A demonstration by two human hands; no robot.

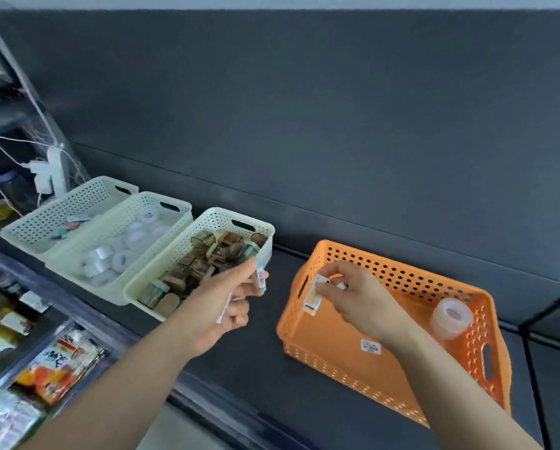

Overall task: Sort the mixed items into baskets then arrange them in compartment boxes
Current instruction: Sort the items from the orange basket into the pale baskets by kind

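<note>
An orange basket stands on the dark table at the right; a clear tape roll lies in its far right corner. My right hand reaches into the basket's left end and pinches a small white packet. My left hand hovers between the baskets and grips small white sticks with teal ends. Three cream baskets stand in a row at the left: the nearest holds brown wooden pieces, the middle one holds white tape rolls, and the far one holds a few small items.
A compartment box with colourful packets lies at the lower left, below the table edge. White cables and a power strip hang at the far left. A dark padded wall runs behind the table.
</note>
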